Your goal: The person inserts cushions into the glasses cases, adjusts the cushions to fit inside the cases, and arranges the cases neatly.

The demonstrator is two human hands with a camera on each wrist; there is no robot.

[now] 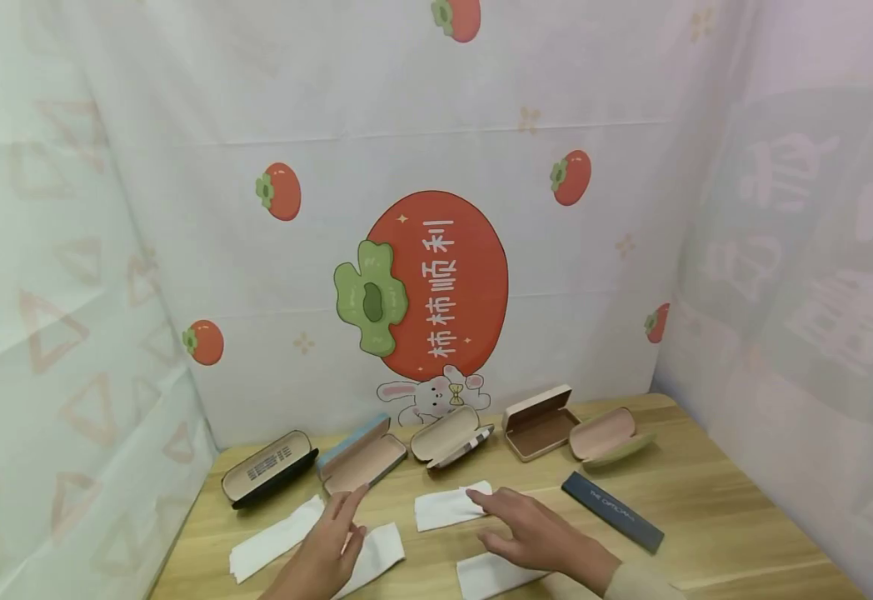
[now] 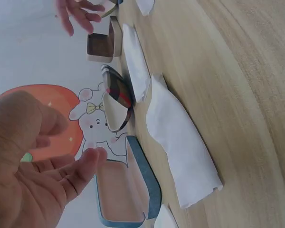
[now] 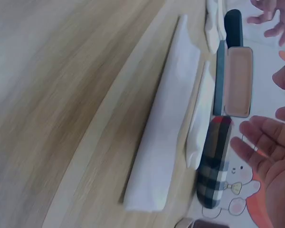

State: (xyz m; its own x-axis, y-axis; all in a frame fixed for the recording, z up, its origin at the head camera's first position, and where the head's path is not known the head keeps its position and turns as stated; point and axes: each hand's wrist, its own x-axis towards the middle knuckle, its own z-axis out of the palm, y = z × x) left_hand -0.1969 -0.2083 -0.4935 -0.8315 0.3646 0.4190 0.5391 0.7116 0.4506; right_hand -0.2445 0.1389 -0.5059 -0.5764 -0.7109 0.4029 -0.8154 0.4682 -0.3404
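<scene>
My left hand (image 1: 322,552) hovers over the front left of the table, fingers relaxed and nothing in them. Partly behind it lies a folded white cloth (image 1: 381,557); another white cloth (image 1: 275,538) is to its left. My right hand (image 1: 522,527) is also unburdened, its fingers spread loosely above the table. Near its fingertips is a third folded white cloth (image 1: 444,508), and one more cloth (image 1: 491,577) sits partly hidden below the hand. The left wrist view shows the left hand's thumb and fingers (image 2: 78,173) apart from the blue glasses case (image 2: 118,192).
Along the back stand several opened glasses cases: a black one (image 1: 279,483), a blue one, a plaid one (image 1: 447,437), a brown-lined box (image 1: 545,433) and a pink-lined one (image 1: 603,435). A dark flat case (image 1: 612,512) with lettering lies at right. Printed cloth walls (image 1: 316,275) enclose the table.
</scene>
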